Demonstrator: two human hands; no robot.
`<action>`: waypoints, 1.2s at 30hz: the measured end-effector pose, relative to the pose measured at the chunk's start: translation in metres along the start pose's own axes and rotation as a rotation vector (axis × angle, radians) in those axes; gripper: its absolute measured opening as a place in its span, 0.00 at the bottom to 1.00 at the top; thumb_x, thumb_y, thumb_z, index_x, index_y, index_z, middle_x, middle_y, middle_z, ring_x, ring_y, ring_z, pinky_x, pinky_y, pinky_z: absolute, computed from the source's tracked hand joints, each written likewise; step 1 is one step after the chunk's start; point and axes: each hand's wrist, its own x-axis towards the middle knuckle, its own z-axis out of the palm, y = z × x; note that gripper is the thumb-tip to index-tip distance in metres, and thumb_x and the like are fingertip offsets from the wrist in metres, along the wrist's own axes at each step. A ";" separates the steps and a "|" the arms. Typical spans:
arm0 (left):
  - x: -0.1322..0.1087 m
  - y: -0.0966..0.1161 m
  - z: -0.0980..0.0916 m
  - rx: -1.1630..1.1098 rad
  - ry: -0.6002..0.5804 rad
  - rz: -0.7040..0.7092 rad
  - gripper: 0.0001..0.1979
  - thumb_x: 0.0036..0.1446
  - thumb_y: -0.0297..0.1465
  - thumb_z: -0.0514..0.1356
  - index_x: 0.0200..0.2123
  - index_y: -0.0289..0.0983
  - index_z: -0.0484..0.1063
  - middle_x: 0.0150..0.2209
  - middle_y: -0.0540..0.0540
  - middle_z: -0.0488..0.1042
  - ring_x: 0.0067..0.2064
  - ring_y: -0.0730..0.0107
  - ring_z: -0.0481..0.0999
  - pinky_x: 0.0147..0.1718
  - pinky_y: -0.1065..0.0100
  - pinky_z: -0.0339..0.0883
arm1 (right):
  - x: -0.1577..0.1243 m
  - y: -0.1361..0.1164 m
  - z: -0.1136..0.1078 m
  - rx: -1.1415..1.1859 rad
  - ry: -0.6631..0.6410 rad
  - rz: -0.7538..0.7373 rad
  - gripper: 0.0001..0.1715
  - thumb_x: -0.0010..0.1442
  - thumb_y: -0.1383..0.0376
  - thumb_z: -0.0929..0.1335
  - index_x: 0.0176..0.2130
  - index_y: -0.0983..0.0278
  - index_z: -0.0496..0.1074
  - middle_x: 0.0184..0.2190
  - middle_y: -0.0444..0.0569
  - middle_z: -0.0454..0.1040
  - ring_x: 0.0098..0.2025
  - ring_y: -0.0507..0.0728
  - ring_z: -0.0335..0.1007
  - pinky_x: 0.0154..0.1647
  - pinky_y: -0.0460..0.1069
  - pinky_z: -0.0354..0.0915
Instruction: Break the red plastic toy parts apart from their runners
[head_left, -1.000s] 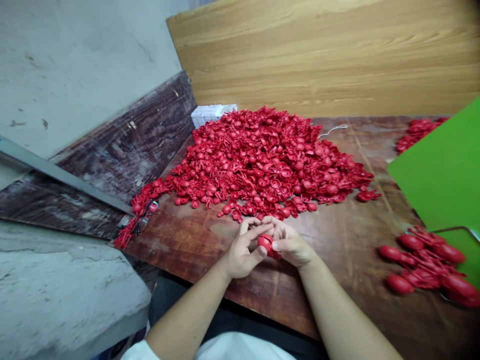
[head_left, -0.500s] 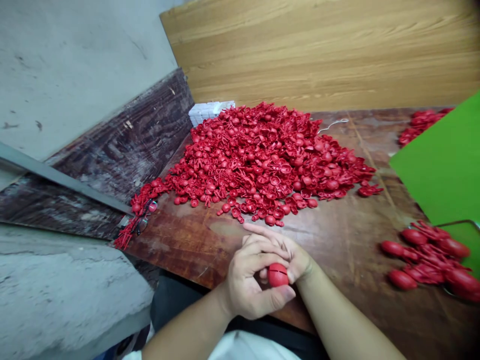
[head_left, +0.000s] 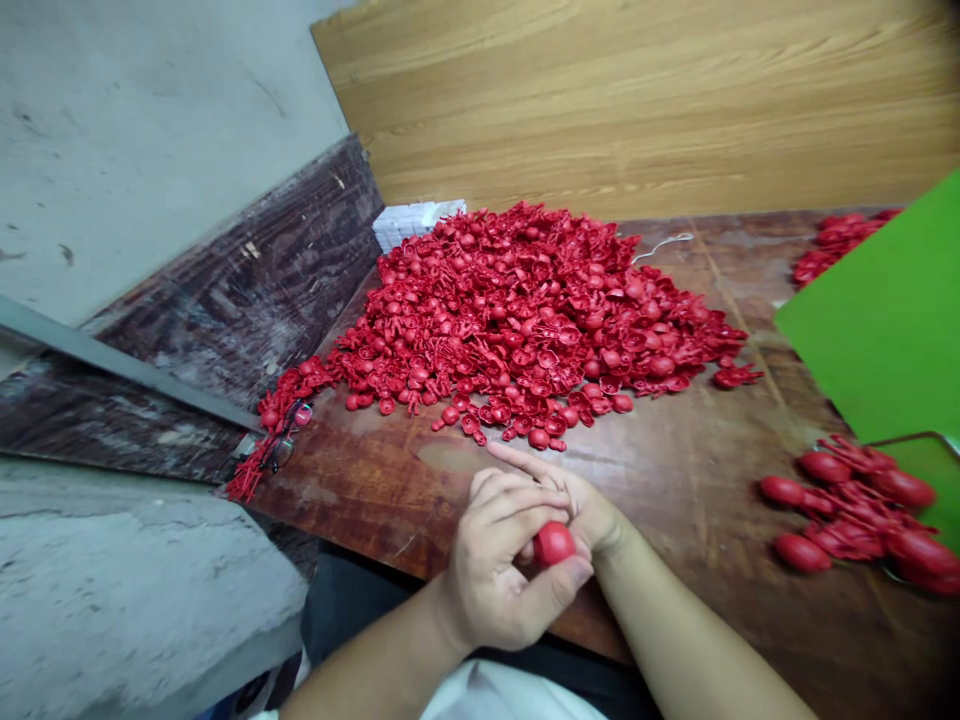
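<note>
**Q:** What is in hand at lower centre of the frame?

**A:** The left hand (head_left: pixel 491 565) is clenched around a red plastic ball (head_left: pixel 555 544), held over the bench (head_left: pixel 360 470) with the thumb beneath it.

**Q:** State of the right hand (head_left: pixel 589 515)?

**A:** Its fingers (head_left: pixel 525 460) extend across the left hand. Any grip on the ball cannot be confirmed.

**Q:** Other items?

**A:** A heap of red moulded plastic parts (head_left: pixel 510 320) lies at upper centre, and a smaller pile of red parts (head_left: pixel 847 510) at right.

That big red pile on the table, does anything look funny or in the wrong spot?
Yes, a pair of glasses is lying at the left tip of the pile of red plastic pieces, near the edge of the wooden table. It looks odd because the glasses are dark and touch the red pieces, and they aren't one of them.
</note>
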 end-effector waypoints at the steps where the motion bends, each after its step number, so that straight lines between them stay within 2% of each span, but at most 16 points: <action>1: -0.002 -0.001 0.001 0.007 -0.004 0.002 0.14 0.56 0.37 0.66 0.43 0.34 0.77 0.43 0.38 0.79 0.47 0.55 0.77 0.51 0.52 0.69 | -0.001 0.000 -0.001 -0.003 -0.004 0.003 0.71 0.37 0.65 0.84 0.69 0.57 0.51 0.55 0.58 0.74 0.40 0.60 0.83 0.39 0.51 0.77; 6: -0.010 -0.005 0.006 -0.017 -0.038 -0.054 0.27 0.59 0.51 0.60 0.50 0.34 0.75 0.49 0.34 0.77 0.54 0.51 0.74 0.56 0.50 0.68 | -0.006 -0.002 -0.001 -0.045 0.000 0.001 0.77 0.37 0.63 0.84 0.72 0.57 0.43 0.39 0.49 0.81 0.38 0.58 0.82 0.39 0.50 0.76; 9: -0.009 -0.006 0.004 -0.002 -0.077 -0.042 0.23 0.63 0.48 0.58 0.48 0.35 0.74 0.47 0.36 0.77 0.55 0.52 0.73 0.58 0.50 0.67 | -0.005 -0.002 0.002 -0.093 0.052 -0.023 0.74 0.39 0.64 0.84 0.71 0.59 0.45 0.36 0.46 0.80 0.35 0.54 0.81 0.39 0.47 0.74; 12: -0.007 -0.009 0.000 0.112 -0.054 0.002 0.18 0.64 0.44 0.58 0.45 0.35 0.74 0.43 0.37 0.79 0.53 0.52 0.75 0.55 0.50 0.67 | -0.001 -0.003 0.007 -0.152 0.118 -0.058 0.68 0.43 0.64 0.82 0.71 0.62 0.49 0.30 0.41 0.78 0.29 0.48 0.75 0.35 0.41 0.68; 14: -0.006 -0.012 -0.003 0.228 -0.060 0.007 0.16 0.63 0.42 0.60 0.45 0.35 0.73 0.43 0.37 0.79 0.51 0.51 0.76 0.53 0.50 0.68 | 0.002 -0.003 0.012 -0.184 0.167 -0.076 0.64 0.45 0.56 0.81 0.70 0.65 0.53 0.33 0.45 0.78 0.33 0.51 0.76 0.40 0.44 0.69; 16: -0.006 -0.016 -0.005 0.334 -0.129 -0.014 0.14 0.62 0.39 0.61 0.45 0.35 0.73 0.44 0.37 0.79 0.50 0.51 0.76 0.53 0.50 0.67 | 0.004 -0.004 0.015 -0.217 0.213 -0.105 0.63 0.42 0.48 0.80 0.67 0.67 0.59 0.43 0.53 0.78 0.44 0.57 0.76 0.50 0.51 0.68; 18: -0.006 -0.019 -0.007 0.408 -0.211 -0.037 0.12 0.63 0.35 0.60 0.46 0.36 0.72 0.46 0.38 0.79 0.52 0.51 0.76 0.54 0.49 0.66 | 0.006 -0.002 0.018 -0.274 0.261 -0.133 0.59 0.42 0.52 0.81 0.66 0.66 0.61 0.49 0.54 0.76 0.46 0.58 0.75 0.52 0.51 0.67; 20: -0.007 -0.021 -0.009 0.442 -0.250 -0.045 0.12 0.62 0.33 0.60 0.48 0.36 0.72 0.48 0.39 0.79 0.55 0.52 0.74 0.55 0.49 0.66 | 0.008 0.001 0.019 -0.307 0.291 -0.135 0.55 0.45 0.64 0.80 0.67 0.62 0.59 0.41 0.47 0.78 0.35 0.51 0.74 0.42 0.46 0.69; 21: -0.008 -0.022 -0.010 0.451 -0.243 -0.043 0.14 0.62 0.33 0.61 0.50 0.36 0.71 0.49 0.39 0.78 0.56 0.51 0.73 0.56 0.49 0.66 | 0.010 0.004 0.020 -0.292 0.306 -0.138 0.54 0.47 0.68 0.78 0.67 0.60 0.58 0.36 0.43 0.77 0.28 0.48 0.70 0.36 0.44 0.68; 23: -0.011 -0.024 -0.012 0.477 -0.193 -0.036 0.21 0.59 0.37 0.64 0.54 0.36 0.70 0.53 0.37 0.76 0.58 0.50 0.72 0.58 0.49 0.66 | 0.013 0.010 0.023 -0.201 0.336 -0.167 0.52 0.47 0.71 0.74 0.67 0.59 0.58 0.33 0.40 0.76 0.23 0.47 0.66 0.29 0.42 0.65; 24: -0.012 -0.025 -0.014 0.497 -0.161 -0.036 0.24 0.57 0.38 0.66 0.55 0.37 0.69 0.55 0.37 0.75 0.59 0.49 0.71 0.58 0.49 0.66 | 0.015 0.012 0.026 -0.151 0.356 -0.190 0.50 0.46 0.71 0.72 0.66 0.59 0.59 0.35 0.42 0.77 0.26 0.48 0.68 0.31 0.43 0.66; 27: -0.019 -0.027 -0.020 0.547 -0.058 -0.047 0.32 0.54 0.42 0.69 0.59 0.38 0.66 0.60 0.35 0.69 0.61 0.47 0.68 0.60 0.47 0.65 | 0.021 0.018 0.037 -0.048 0.413 -0.261 0.48 0.43 0.70 0.66 0.64 0.61 0.62 0.45 0.50 0.77 0.40 0.57 0.74 0.45 0.51 0.70; 30: -0.026 -0.026 -0.027 0.557 0.012 -0.039 0.38 0.54 0.44 0.68 0.63 0.37 0.60 0.61 0.33 0.66 0.63 0.47 0.65 0.60 0.46 0.65 | 0.025 0.017 0.048 0.015 0.436 -0.318 0.50 0.44 0.69 0.63 0.66 0.57 0.59 0.51 0.52 0.76 0.48 0.61 0.73 0.54 0.60 0.66; 33: -0.032 -0.023 -0.034 0.541 -0.001 -0.005 0.34 0.55 0.46 0.67 0.60 0.39 0.64 0.64 0.33 0.61 0.65 0.45 0.60 0.61 0.44 0.62 | 0.022 0.013 0.058 0.064 0.418 -0.301 0.51 0.45 0.69 0.62 0.68 0.55 0.55 0.57 0.53 0.73 0.56 0.63 0.70 0.58 0.63 0.62; 36: -0.033 -0.017 -0.039 0.466 -0.044 -0.001 0.24 0.55 0.50 0.64 0.48 0.40 0.75 0.60 0.36 0.62 0.63 0.46 0.60 0.60 0.45 0.61 | 0.016 0.015 0.069 0.064 0.406 -0.239 0.48 0.47 0.67 0.62 0.67 0.55 0.57 0.61 0.54 0.70 0.60 0.64 0.67 0.57 0.63 0.63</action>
